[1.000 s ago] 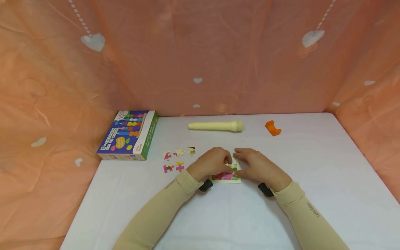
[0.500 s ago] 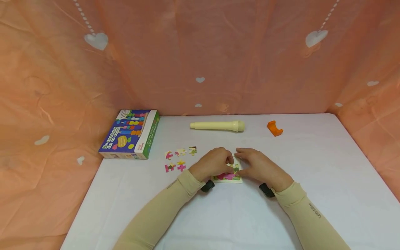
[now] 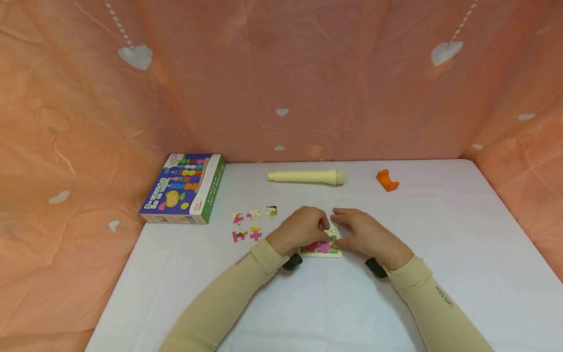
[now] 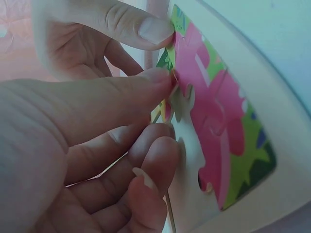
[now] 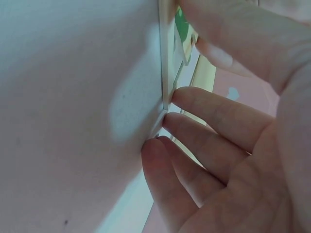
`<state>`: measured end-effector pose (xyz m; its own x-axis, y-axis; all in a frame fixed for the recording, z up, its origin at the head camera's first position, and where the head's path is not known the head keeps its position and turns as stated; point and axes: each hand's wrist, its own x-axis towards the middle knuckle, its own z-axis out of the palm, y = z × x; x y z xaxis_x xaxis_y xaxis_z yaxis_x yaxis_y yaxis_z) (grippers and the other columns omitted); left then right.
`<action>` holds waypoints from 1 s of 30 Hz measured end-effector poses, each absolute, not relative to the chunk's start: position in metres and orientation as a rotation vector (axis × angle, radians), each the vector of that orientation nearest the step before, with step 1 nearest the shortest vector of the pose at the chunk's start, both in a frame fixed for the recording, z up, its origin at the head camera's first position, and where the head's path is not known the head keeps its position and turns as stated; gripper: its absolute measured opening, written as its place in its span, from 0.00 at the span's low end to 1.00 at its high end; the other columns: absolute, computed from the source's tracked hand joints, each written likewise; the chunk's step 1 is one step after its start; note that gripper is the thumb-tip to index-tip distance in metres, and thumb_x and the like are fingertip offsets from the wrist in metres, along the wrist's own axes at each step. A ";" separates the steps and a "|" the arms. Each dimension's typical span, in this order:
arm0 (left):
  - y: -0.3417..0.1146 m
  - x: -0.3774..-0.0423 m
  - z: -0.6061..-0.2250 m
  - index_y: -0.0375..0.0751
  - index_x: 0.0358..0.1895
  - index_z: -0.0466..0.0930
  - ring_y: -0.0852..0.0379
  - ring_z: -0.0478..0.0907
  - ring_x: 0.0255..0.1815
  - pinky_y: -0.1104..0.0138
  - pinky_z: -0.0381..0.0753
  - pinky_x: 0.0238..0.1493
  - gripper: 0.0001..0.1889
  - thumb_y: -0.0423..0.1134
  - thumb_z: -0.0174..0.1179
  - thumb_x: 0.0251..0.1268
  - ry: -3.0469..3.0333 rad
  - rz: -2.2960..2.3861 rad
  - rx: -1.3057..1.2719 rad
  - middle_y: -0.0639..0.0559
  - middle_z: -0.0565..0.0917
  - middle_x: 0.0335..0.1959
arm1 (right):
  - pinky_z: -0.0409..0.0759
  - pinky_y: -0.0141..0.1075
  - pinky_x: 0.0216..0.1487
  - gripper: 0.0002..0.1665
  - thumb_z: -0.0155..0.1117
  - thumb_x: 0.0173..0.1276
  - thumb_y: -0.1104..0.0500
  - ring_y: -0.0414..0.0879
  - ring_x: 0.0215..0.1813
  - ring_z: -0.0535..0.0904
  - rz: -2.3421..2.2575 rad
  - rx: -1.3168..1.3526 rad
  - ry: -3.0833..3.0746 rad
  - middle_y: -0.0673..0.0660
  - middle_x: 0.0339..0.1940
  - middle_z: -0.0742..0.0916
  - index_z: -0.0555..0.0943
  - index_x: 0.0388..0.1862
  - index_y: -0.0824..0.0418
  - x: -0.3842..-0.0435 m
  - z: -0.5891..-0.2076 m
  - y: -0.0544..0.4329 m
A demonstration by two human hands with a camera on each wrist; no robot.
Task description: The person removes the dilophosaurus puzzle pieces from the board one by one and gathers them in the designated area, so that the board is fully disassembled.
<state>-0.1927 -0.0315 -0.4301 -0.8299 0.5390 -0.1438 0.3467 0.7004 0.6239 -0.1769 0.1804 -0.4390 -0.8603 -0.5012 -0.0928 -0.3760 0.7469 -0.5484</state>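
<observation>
Barely anything has changed over the last second: my hands hold almost the same places at the board (image 3: 325, 254), and the head view has slid only slightly, which I put down to my head moving. With my left hand (image 3: 301, 227) I seem to pinch a piece (image 5: 182, 25), thumb against curled fingers above the board; it stands tilted rather than flat, so I judge it unseated. My right hand (image 3: 362, 232) is spread, not clenched, its thumb on the board's right side and its fingers resting along that same side, apparently steadying it. Along the board's near part, pink fitted pieces (image 4: 209, 111) lie flat, and beside them is bare floor; how much of the far part is filled, my hands hide. Left of the board the same five loose pieces (image 3: 255, 233) lie in two rows, unmoved on the table (image 3: 281, 313), so the work appears to hang on this one piece. Well beyond the board lie a microphone (image 3: 303, 177), an orange block (image 3: 387, 181) off to its right and a box (image 3: 178, 190) to its left, all as they were.
</observation>
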 end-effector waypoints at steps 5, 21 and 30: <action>-0.032 -0.194 -0.432 0.41 0.45 0.91 0.66 0.78 0.27 0.72 0.77 0.37 0.09 0.40 0.76 0.67 2.586 0.884 0.707 0.58 0.88 0.33 | 0.70 0.64 0.79 0.43 0.83 0.65 0.54 0.69 0.81 0.71 -0.764 -0.673 2.703 0.67 0.80 0.77 0.77 0.74 0.71 -0.176 -0.438 0.180; -0.033 -0.193 -0.431 0.44 0.42 0.92 0.64 0.76 0.28 0.70 0.76 0.38 0.08 0.38 0.64 0.80 2.596 0.904 0.710 0.57 0.86 0.32 | 0.69 0.64 0.80 0.43 0.82 0.66 0.53 0.69 0.82 0.69 -0.758 -0.649 2.688 0.67 0.81 0.77 0.77 0.75 0.70 -0.177 -0.436 0.180; -0.042 -0.195 -0.427 0.46 0.44 0.91 0.63 0.78 0.31 0.68 0.78 0.42 0.07 0.40 0.63 0.81 2.601 0.923 0.679 0.57 0.87 0.33 | 0.68 0.64 0.80 0.43 0.82 0.66 0.54 0.69 0.81 0.70 -0.774 -0.658 2.687 0.67 0.81 0.77 0.77 0.75 0.70 -0.177 -0.438 0.180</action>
